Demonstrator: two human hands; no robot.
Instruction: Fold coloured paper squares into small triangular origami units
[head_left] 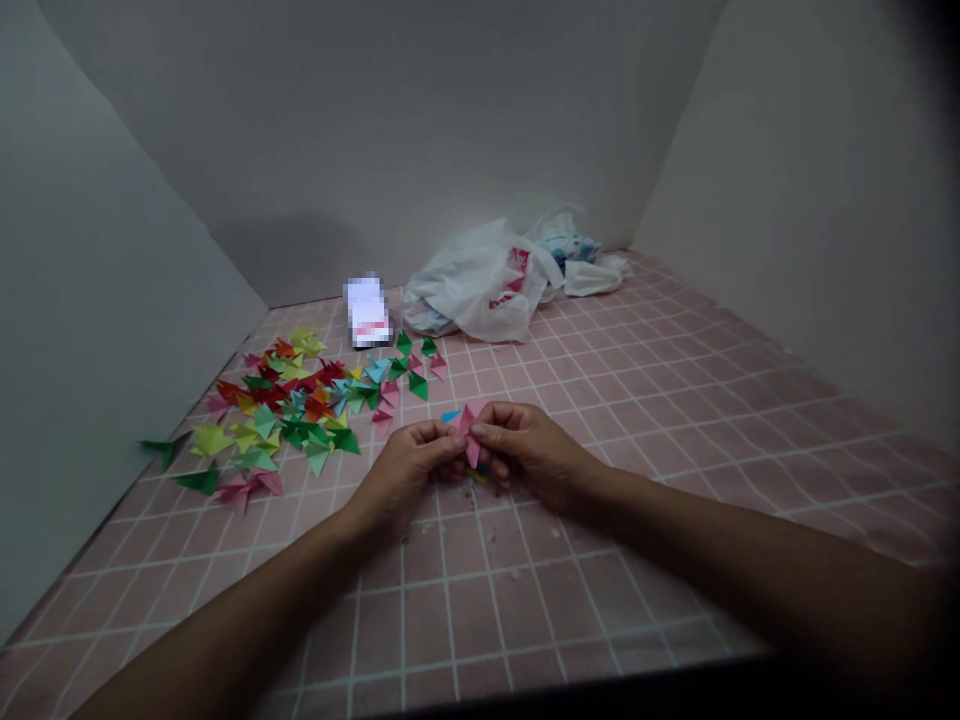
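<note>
A small pink folded paper piece (469, 432) is pinched between both hands above the pink checked cloth. My left hand (409, 462) grips its left side with thumb and fingers closed. On its right side, the thumb and fingers of my right hand (529, 448) are closed on the same paper. Behind and below the hands, bits of blue paper (450, 416) and yellow paper (477, 478) show, mostly hidden. To the left lies a loose spread of folded paper cranes (289, 395) in red, green, yellow, pink, orange and light blue.
A phone with a lit, blurred screen (367, 312) leans upright behind the cranes. White plastic bags (480, 285) with red print lie crumpled at the back, beside a white and blue packet (570, 245). Pale walls enclose the checked tablecloth (675, 400) on three sides.
</note>
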